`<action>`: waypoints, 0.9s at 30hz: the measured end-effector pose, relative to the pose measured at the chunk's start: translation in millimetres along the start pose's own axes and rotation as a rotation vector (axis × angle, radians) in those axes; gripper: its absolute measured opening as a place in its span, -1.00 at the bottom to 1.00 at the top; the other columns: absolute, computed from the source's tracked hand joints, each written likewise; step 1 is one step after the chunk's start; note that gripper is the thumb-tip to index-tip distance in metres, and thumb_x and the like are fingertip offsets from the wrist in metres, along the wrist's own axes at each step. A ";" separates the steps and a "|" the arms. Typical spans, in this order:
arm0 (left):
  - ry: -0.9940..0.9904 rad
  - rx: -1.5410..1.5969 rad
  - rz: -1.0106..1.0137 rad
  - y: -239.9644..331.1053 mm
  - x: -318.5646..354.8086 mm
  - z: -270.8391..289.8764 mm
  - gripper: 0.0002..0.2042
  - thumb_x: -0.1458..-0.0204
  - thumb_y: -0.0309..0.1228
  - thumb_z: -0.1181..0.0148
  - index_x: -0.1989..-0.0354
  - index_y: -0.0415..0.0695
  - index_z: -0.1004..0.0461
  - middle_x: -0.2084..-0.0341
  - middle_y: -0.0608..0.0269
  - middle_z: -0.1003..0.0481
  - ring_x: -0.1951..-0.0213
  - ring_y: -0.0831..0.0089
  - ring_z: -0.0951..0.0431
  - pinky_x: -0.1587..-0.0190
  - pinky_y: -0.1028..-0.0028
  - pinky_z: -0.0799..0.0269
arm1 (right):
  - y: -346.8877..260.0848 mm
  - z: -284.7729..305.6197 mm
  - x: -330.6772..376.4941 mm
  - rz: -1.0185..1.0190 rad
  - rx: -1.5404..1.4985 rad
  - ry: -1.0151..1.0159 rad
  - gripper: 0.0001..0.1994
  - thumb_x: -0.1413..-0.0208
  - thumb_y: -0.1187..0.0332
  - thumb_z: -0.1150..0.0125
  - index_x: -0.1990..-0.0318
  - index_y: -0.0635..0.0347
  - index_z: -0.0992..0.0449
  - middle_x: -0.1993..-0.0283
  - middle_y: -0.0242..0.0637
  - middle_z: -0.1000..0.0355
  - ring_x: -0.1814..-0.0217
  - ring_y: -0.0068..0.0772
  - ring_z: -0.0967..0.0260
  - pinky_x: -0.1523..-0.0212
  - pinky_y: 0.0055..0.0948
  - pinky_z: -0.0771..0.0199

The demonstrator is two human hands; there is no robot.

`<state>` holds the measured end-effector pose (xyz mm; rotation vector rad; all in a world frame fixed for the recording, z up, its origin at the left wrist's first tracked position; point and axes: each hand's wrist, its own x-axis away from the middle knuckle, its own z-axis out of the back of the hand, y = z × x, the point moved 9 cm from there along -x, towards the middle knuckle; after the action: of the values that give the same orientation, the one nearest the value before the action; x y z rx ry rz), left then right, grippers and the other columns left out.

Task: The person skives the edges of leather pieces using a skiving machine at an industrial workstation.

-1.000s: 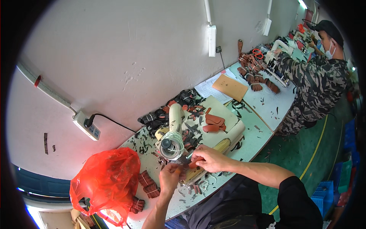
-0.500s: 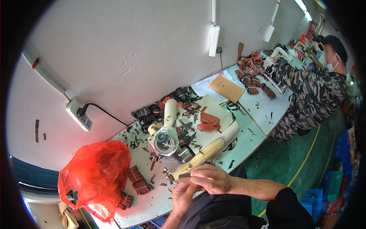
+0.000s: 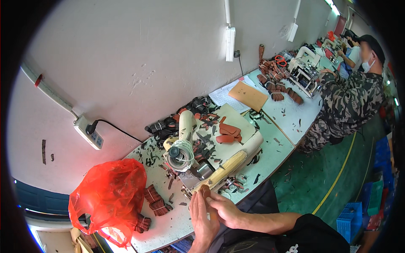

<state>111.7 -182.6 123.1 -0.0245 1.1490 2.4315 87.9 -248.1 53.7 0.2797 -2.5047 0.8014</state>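
Close to my body, at the machine's near end, both hands hold a brown piece [image 3: 205, 192] that looks like a small stack of leather strips; its tip stands up between my fingers. My left hand [image 3: 203, 221] presses along its left side with fingers long and together. My right hand [image 3: 225, 211] closes on it from the right, thumb and fingers bent. The hands hide the piece's lower part. Just beyond is a cream bench machine [image 3: 252, 142] with a yellowed, worn front edge. Dark scraps and folded reddish-brown pieces [image 3: 229, 130] lie on its top.
A red plastic bag [image 3: 107, 198] and tied bundles of brown strips [image 3: 157, 201] are on the table's left. A tan envelope [image 3: 248, 96] lies on papers farther right. Beyond, a person in camouflage [image 3: 352, 103] sits by another machine. Blue crates [image 3: 349, 219] stand on the floor at right.
The brown piece has turned from lying sideways to pointing up. My left fingers have straightened along it, and my right hand has dropped slightly. The person in camouflage has drawn an arm back.
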 end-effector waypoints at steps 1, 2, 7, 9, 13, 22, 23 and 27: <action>0.029 -0.081 -0.040 3.5 0.7 1.9 -0.52 -0.01 -0.64 -0.05 -0.18 -0.36 -0.27 -0.10 -0.16 -0.33 -0.11 -0.04 -0.36 -0.16 0.22 -0.28 | 6.5 -2.0 0.9 -0.068 -0.045 0.000 -0.63 -0.32 0.39 0.15 -0.25 0.23 -0.22 -0.14 -0.33 -0.29 -0.13 -0.54 -0.25 -0.14 -0.48 -0.26; 0.031 -0.165 -0.072 5.5 -1.0 3.5 -0.54 -0.03 -0.64 -0.04 -0.18 -0.34 -0.28 -0.08 -0.16 -0.33 -0.08 -0.04 -0.38 -0.13 0.24 -0.31 | 12.9 -4.5 2.1 -0.137 -0.088 0.000 -0.64 -0.33 0.35 0.15 -0.23 0.22 -0.23 -0.16 -0.33 -0.29 -0.14 -0.53 -0.25 -0.14 -0.47 -0.26; -0.268 0.180 0.148 -32.6 -16.2 -1.3 -0.61 -0.08 -0.61 -0.02 -0.13 -0.26 -0.37 0.05 -0.01 -0.42 0.03 0.18 -0.50 0.01 0.38 -0.44 | 24.6 11.8 -2.2 -0.298 0.012 -0.054 -0.66 -0.34 0.22 0.14 -0.14 0.19 -0.34 -0.08 -0.34 -0.36 -0.04 -0.55 -0.33 -0.04 -0.47 -0.36; -0.383 0.411 0.225 -66.6 -20.9 -8.9 -0.64 -0.12 -0.59 0.00 -0.13 -0.29 -0.36 0.03 0.02 -0.45 0.06 0.28 -0.51 0.02 0.42 -0.43 | 28.0 16.2 -2.4 -0.388 0.635 -0.260 -0.65 -0.33 0.14 0.12 -0.01 0.19 -0.45 0.07 -0.39 -0.46 0.11 -0.56 -0.39 0.08 -0.49 -0.44; -0.528 0.595 0.542 -101.9 -35.6 -13.2 -0.73 -0.17 -0.50 -0.03 -0.01 -0.35 -0.43 0.32 0.18 -0.58 0.37 0.54 -0.53 0.35 0.57 -0.43 | -59.0 6.9 -21.6 0.250 1.327 -0.165 -0.75 -0.22 0.23 -0.09 0.10 0.20 -0.50 0.28 -0.29 -0.53 0.26 -0.44 -0.47 0.18 -0.48 -0.42; -0.524 0.528 0.829 -130.4 -48.3 -17.9 -0.74 -0.14 -0.32 -0.12 0.26 -0.32 -0.56 0.63 0.26 -0.52 0.69 0.65 -0.34 0.68 0.59 -0.19 | -109.5 -11.0 -32.8 0.767 1.777 0.039 -0.79 -0.06 0.38 -0.18 0.14 0.21 -0.43 0.27 -0.22 -0.39 0.14 -0.13 -0.34 0.19 -0.24 -0.44; -0.526 0.522 0.829 -129.5 -49.3 -21.1 -0.74 -0.14 -0.32 -0.12 0.26 -0.32 -0.56 0.63 0.26 -0.52 0.69 0.65 -0.34 0.68 0.59 -0.19 | -109.4 -13.5 -33.4 0.785 1.816 0.055 -0.77 -0.07 0.38 -0.17 0.13 0.24 -0.41 0.24 -0.22 -0.38 0.10 -0.13 -0.33 0.17 -0.24 -0.46; -0.439 0.265 0.588 -125.3 -63.3 -35.0 -0.76 -0.09 -0.34 -0.17 0.30 -0.33 -0.57 0.63 0.29 -0.50 0.69 0.65 -0.36 0.69 0.59 -0.18 | -109.0 -20.0 -40.1 0.846 1.770 0.110 -0.81 -0.01 0.41 -0.21 0.19 0.17 -0.47 0.33 -0.27 -0.36 0.17 -0.15 -0.35 0.18 -0.27 -0.44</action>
<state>213.1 -163.7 21.6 1.0041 1.3851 2.5266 166.4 -322.5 100.6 -0.3182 -0.9895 2.9702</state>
